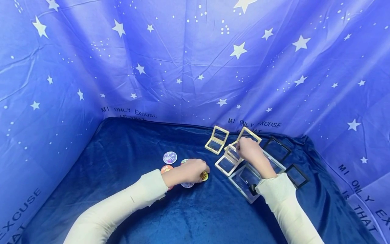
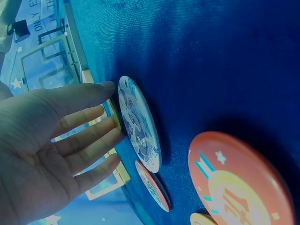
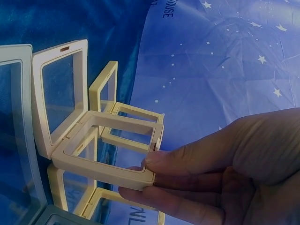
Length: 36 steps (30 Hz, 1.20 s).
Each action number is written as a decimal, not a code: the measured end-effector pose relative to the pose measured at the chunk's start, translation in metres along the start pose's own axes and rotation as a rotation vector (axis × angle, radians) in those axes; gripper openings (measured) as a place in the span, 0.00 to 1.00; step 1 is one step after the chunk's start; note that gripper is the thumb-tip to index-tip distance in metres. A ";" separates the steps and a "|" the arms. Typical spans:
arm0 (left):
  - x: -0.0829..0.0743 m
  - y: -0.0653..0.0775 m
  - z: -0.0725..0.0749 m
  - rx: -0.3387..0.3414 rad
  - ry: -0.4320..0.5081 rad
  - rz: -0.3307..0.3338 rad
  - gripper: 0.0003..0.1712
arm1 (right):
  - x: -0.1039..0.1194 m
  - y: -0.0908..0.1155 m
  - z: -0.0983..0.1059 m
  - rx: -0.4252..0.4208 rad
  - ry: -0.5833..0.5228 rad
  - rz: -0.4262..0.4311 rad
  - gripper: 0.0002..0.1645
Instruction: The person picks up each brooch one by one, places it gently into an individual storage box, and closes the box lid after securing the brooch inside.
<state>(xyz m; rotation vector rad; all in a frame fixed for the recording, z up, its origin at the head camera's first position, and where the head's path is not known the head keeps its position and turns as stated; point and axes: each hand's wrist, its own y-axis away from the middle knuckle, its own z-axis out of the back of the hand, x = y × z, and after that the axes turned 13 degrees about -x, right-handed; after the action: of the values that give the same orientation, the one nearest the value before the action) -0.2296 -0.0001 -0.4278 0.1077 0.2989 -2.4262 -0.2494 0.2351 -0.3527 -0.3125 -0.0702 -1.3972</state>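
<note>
My left hand [image 1: 192, 170] pinches a yellow round badge [image 1: 204, 176] at its rim, just over the blue cloth; the fingers partly cover it. Below that hand lie a pale purple badge [image 2: 138, 124], a red-edged badge [image 2: 152, 185] and an orange badge [image 2: 234, 178]. Another purple-and-white badge [image 1: 170, 157] rests farther back. With thumb and fingers, my right hand [image 1: 250, 150] grips one leaf of a pale pink hinged display frame [image 3: 101, 172]. Its two leaves stand apart at an angle, each with a clear window.
Two yellow hinged frames [image 1: 214, 145] stand open behind the pink one. A large pale grey frame [image 1: 240, 190] lies open under the right forearm, with black frames [image 1: 297, 176] to its right. Starry blue fabric [image 1: 182, 67] walls in the cloth-covered surface [image 1: 131, 142].
</note>
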 end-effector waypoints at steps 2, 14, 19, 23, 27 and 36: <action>0.000 0.000 0.000 -0.005 -0.001 -0.003 0.16 | 0.000 0.000 0.000 -0.006 -0.004 0.003 0.30; -0.002 0.001 0.002 0.011 -0.024 -0.032 0.14 | 0.002 -0.001 -0.001 -0.009 -0.011 0.014 0.30; -0.003 -0.001 0.003 0.018 -0.035 -0.035 0.13 | 0.003 -0.001 0.000 -0.017 -0.006 0.014 0.30; -0.002 -0.002 0.002 0.016 -0.034 -0.032 0.11 | 0.003 -0.001 0.000 -0.023 -0.003 0.018 0.30; 0.000 -0.003 0.003 0.007 0.009 -0.018 0.10 | 0.004 -0.002 0.000 -0.021 -0.009 0.011 0.30; 0.008 -0.001 0.014 -0.065 0.106 0.032 0.11 | 0.004 -0.003 -0.003 -0.042 -0.013 0.033 0.28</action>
<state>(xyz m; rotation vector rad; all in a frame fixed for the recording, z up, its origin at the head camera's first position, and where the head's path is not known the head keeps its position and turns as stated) -0.2366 -0.0077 -0.4153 0.2108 0.4209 -2.3804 -0.2523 0.2302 -0.3537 -0.3563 -0.0462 -1.3655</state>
